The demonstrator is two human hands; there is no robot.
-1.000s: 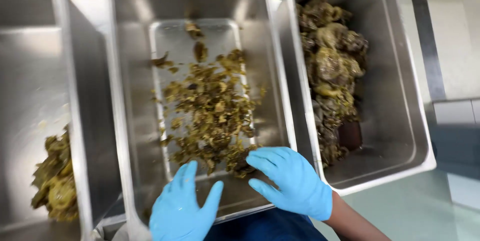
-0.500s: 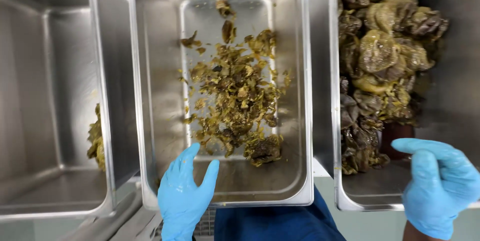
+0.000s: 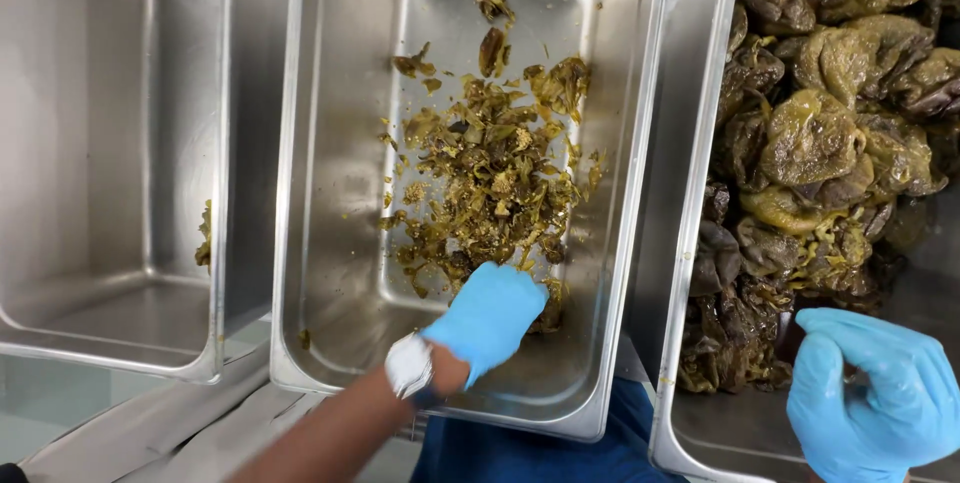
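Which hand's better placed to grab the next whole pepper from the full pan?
Right. The right hand is already over the right pan, beside the whole roasted peppers. The left hand is down in the middle pan on the chopped scraps.

Left hand (image 3: 487,318), blue-gloved, down in middle steel pan (image 3: 330,243) touching near edge of chopped olive-green scraps (image 3: 490,168); right hand (image 3: 870,398), gloved, over right pan (image 3: 690,123) beside whole dark wilted leaves (image 3: 810,143).
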